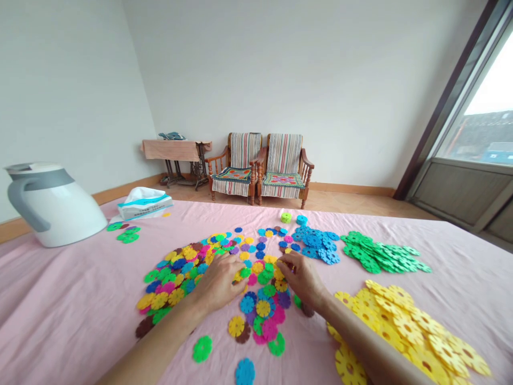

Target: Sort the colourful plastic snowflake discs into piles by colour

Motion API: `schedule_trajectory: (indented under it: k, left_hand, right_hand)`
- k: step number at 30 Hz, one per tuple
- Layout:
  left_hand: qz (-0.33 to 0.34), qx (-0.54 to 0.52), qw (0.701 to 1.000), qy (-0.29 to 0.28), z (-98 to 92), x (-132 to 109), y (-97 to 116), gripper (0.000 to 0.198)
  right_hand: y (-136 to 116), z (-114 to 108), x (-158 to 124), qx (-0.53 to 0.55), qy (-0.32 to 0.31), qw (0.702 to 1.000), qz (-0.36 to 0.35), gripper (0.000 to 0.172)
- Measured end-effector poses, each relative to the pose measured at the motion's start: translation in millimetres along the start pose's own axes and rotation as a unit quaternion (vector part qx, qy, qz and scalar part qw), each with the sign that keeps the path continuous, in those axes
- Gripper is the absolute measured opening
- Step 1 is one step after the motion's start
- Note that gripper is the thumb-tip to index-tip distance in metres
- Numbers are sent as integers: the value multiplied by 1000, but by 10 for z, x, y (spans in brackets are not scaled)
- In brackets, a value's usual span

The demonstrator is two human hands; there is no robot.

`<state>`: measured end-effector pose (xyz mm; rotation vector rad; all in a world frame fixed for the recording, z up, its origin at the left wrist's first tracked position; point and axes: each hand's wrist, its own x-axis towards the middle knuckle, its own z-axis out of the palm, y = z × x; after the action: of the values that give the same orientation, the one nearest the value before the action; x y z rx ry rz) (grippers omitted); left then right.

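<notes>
Pink sheet (80,305) carries a mixed heap of plastic discs (192,272): light, stiff, flat, best pinched by the rim. Left hand (218,280) lies half open on the heap, nothing clearly held; right hand (300,278) curls fingertips into it, hold unclear. Blue discs (316,246), green discs (380,254), yellow discs (401,331) lie sorted beside; white jug (52,206) sits well off.

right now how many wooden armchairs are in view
2. The left wooden armchair stands against the back wall, next to a cloth-covered table. The right wooden armchair stands directly beside it. Others could be outside the view.
</notes>
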<state>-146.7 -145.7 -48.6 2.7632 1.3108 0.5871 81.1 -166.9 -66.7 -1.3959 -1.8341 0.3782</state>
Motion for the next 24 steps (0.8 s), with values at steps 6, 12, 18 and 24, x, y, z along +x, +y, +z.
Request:
schedule_trajectory:
  k: [6, 12, 18, 24]
  left_hand:
    - [-66, 1, 994, 89, -14, -6, -139, 35]
    - [-119, -194, 964, 139, -59, -2, -63, 22]
    - [-44, -341, 935, 81, -40, -54, 301, 10]
    - [-48, -358, 931, 56, -27, -76, 380, 8]
  right_hand:
    - [-43, -11, -13, 21, -3, 1000, 22, 22]
    - [-184, -16, -40, 92, -20, 995, 33, 20]
    - [-311, 0, -90, 123, -65, 990, 37, 17]
    - [-262, -15, -88, 161, -87, 982, 42, 16]
